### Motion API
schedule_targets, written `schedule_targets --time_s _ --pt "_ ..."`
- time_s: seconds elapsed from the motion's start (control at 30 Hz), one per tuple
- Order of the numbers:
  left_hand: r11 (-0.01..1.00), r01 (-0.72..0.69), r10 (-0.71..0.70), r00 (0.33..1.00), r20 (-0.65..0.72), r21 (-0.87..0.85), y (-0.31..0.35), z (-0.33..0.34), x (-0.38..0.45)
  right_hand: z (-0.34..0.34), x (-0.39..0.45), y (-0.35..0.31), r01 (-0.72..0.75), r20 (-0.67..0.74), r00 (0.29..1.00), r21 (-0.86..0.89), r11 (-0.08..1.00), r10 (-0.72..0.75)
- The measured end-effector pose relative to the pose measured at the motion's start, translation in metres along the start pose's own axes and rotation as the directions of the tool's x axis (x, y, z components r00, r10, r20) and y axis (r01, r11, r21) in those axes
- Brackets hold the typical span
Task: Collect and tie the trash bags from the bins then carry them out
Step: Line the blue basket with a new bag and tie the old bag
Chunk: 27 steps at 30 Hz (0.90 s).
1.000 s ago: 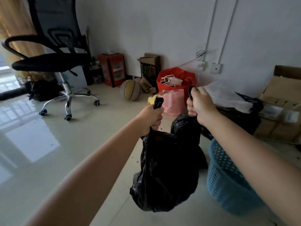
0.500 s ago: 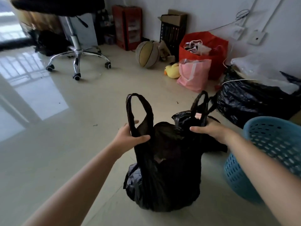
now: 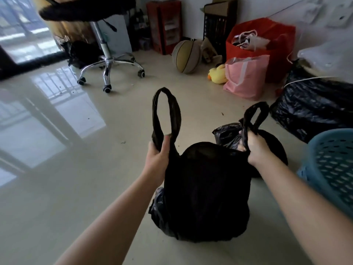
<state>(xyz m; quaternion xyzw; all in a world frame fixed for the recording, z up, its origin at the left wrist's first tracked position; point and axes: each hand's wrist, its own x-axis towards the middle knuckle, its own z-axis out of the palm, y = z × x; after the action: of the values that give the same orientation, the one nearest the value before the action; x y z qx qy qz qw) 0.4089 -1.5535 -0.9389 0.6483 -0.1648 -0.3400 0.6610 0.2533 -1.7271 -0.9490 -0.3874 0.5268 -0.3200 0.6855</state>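
The black thin-plastic trash bag (image 3: 206,188) looks soft and nearly matt, its looped handles crinkled. The large black plastic sack (image 3: 313,108) at the right is glossier, with creased, shining folds. The pale tiled floor (image 3: 76,169) is smooth and polished, mirroring the window. The blue perforated plastic basket (image 3: 334,169) has a dull finish. The office chair's star-shaped metal base (image 3: 108,64) is bright chrome. The pink fabric-like tote bag (image 3: 246,77) looks matt, the yellow duck toy (image 3: 217,75) soft, and the tan basketball (image 3: 186,56) dull.
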Motion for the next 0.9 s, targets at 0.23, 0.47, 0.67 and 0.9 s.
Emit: schedule_targets --time_s 0.23,0.47,0.67,0.9 --pt "0.987 0.145 -0.154 0.981 -0.119 -0.075 -0.023 -0.007 0.010 -0.031 0.012 -0.002 -0.138 0.270 0.953 -0.021 0.990 0.139" --pt "0.756 0.275 -0.214 0.961 0.173 -0.594 -0.027 -0.010 0.009 -0.032 0.008 0.003 -0.124 0.451 0.891 0.141 0.982 0.048" --pt "0.757 0.293 -0.219 0.956 0.195 -0.584 -0.037 0.008 0.003 -0.003 -0.005 0.017 -0.088 0.310 0.950 0.331 0.939 -0.020" --pt "0.862 0.476 -0.505 0.839 0.202 0.176 -0.053 0.009 0.005 0.011 -0.021 0.026 0.053 0.487 0.847 -0.479 0.876 0.215"
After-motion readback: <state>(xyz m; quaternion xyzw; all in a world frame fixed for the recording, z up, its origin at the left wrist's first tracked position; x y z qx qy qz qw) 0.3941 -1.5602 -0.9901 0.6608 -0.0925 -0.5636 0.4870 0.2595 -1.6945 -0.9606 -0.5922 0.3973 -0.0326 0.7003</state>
